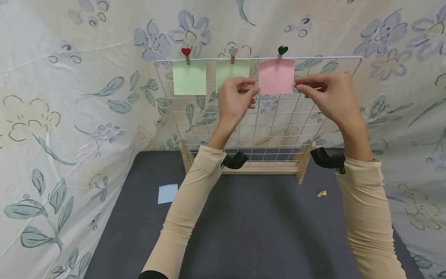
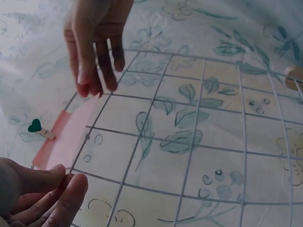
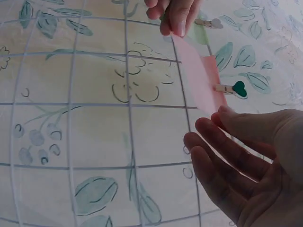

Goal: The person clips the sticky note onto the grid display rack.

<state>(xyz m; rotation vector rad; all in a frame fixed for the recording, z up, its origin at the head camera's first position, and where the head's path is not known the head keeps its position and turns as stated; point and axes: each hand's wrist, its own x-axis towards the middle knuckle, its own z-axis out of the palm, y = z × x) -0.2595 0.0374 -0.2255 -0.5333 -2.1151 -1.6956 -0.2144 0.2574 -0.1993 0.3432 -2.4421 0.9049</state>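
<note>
A pink sticky note (image 1: 276,77) hangs from the top wire of a white wire grid (image 1: 275,112), held by a small wooden clothespin with a dark green heart (image 1: 283,50). My left hand (image 1: 237,99) pinches the note's lower left corner between thumb and forefinger. At the right edge, the thumb and forefinger of my right hand (image 1: 329,91) pinch the lower part of the note; its other fingers spread loosely in the right wrist view. Left of it hang two green notes (image 1: 189,78), under a red heart clothespin (image 1: 186,51) and a pale heart clothespin (image 1: 232,51). My left hand partly covers the nearer green note.
The grid stands in a wooden base (image 1: 261,169) on a dark table (image 1: 251,221). A light blue sticky note (image 1: 167,193) lies by my left forearm. A clothespin with a yellow heart (image 1: 321,193) lies at the right. Flowered cloth (image 1: 94,97) hangs behind.
</note>
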